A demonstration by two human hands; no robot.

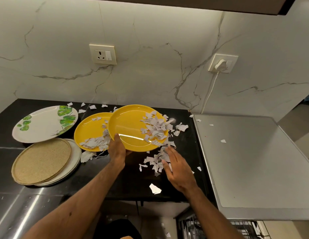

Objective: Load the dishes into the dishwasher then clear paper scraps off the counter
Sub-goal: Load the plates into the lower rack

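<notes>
My left hand [117, 150] grips the near rim of a yellow plate [131, 130], which is lifted and tilted down to the right above the black counter [129, 180]. Paper scraps [155, 128] slide along its right side, and more scraps [155, 161] lie piled on the counter beneath it. My right hand [178, 168] hovers open over that pile, fingers straight. A second yellow plate [89, 130] holding scraps rests flat to the left. The dishwasher rack [245, 228] shows at the bottom right.
A white plate with green leaves [43, 125] sits at the back left. In front of it a woven mat [41, 161] lies on a white plate [76, 159]. A grey appliance top [254, 161] adjoins the counter on the right. A cord [209, 94] hangs from the wall socket.
</notes>
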